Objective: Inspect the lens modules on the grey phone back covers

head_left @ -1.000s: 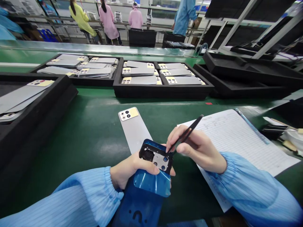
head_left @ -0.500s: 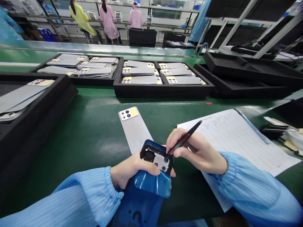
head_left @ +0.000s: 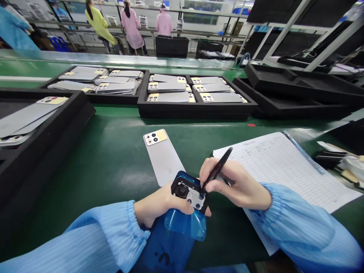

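Note:
My left hand (head_left: pixel 167 203) is closed around a phone back cover (head_left: pixel 196 197) with a black camera frame and several lens rings; its thumb presses beside the lens area. Blue protective film (head_left: pixel 184 223) is folded back below the thumb and hangs over the rest of the cover. Pinched in my right hand (head_left: pixel 231 184) are black tweezers (head_left: pixel 218 167), their tip down at the camera frame's right edge. The tip itself is partly hidden by my fingers. Just beyond my left hand, a silver back cover (head_left: pixel 165 155) with a yellow-and-white camera patch lies flat on the green table.
Black trays (head_left: pixel 196 110) of silver covers stand along the far side, with another tray (head_left: pixel 71 117) at left. Stacked black trays (head_left: pixel 295 102) sit at right. A lined paper sheet (head_left: pixel 273 163) lies under my right forearm. Several people in smocks (head_left: pixel 132 26) work in the background.
The tweezers have become steeper, their upper end moving left and slightly down. The held cover has shifted a little right and down and tilted slightly in my left hand.

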`<move>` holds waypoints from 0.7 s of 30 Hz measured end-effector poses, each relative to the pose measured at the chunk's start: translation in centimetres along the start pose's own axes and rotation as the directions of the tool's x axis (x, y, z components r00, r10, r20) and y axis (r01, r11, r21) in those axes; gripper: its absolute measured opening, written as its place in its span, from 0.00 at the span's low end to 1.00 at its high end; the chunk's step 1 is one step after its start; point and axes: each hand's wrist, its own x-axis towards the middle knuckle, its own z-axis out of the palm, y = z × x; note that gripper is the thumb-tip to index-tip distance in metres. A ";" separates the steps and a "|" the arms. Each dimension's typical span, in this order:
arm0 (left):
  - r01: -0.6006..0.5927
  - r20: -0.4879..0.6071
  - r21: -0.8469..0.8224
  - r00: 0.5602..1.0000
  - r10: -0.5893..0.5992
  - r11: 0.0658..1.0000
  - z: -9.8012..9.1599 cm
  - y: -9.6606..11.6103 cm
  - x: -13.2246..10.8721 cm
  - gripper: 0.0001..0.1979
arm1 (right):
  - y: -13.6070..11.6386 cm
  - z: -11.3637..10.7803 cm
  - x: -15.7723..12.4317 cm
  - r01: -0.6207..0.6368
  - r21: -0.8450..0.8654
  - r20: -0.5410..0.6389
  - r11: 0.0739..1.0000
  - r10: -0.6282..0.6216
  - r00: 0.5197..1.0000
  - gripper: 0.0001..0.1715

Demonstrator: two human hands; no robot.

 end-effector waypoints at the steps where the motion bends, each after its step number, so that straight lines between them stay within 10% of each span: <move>1: 0.001 -0.001 0.000 1.000 -0.001 1.000 0.0 0.0 0.0 0.13 | 0.0 0.0 0.0 0.000 -0.005 -0.001 1.000 0.000 1.000 0.07; 21: -0.018 -0.010 0.012 1.000 0.018 1.000 0.2 0.1 0.0 0.18 | 0.1 0.5 -0.1 -0.011 -0.023 -0.109 1.000 0.009 0.994 0.09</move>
